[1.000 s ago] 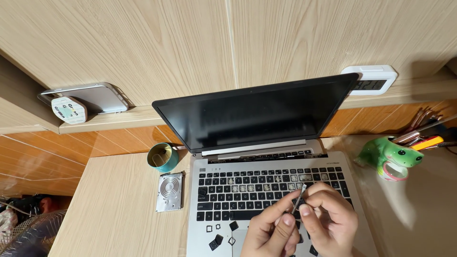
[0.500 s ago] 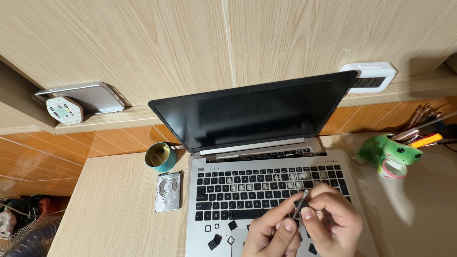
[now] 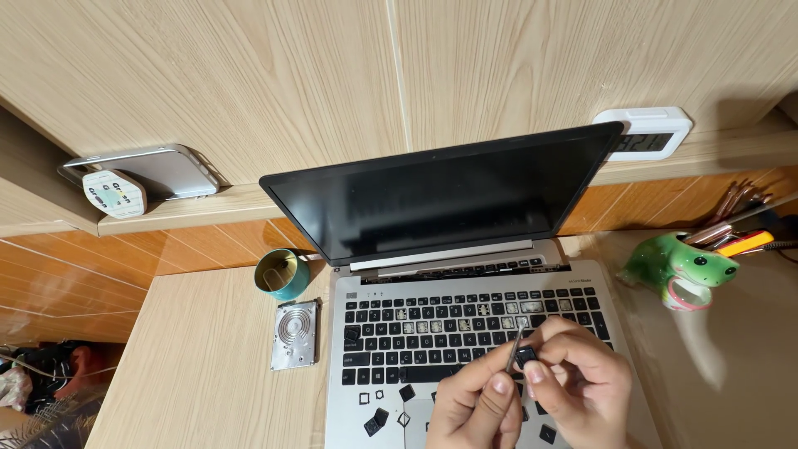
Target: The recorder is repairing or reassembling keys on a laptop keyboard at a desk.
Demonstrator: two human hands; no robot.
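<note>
While the open laptop (image 3: 465, 333) lies with several keys stripped out, loose keycaps (image 3: 381, 418) on its palm rest could be scattered by a careless wrist. A thin tool (image 3: 514, 350), pinched in the left hand (image 3: 478, 407), is pointed up and away. A black keycap (image 3: 525, 357), gripped in the right hand (image 3: 582, 391), could be flicked off.

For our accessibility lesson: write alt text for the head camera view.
Two hands over an open laptop: the right hand pinches a black key cap, the left hand holds a thin metal tool against it. Loose key caps lie below the keyboard.
</note>
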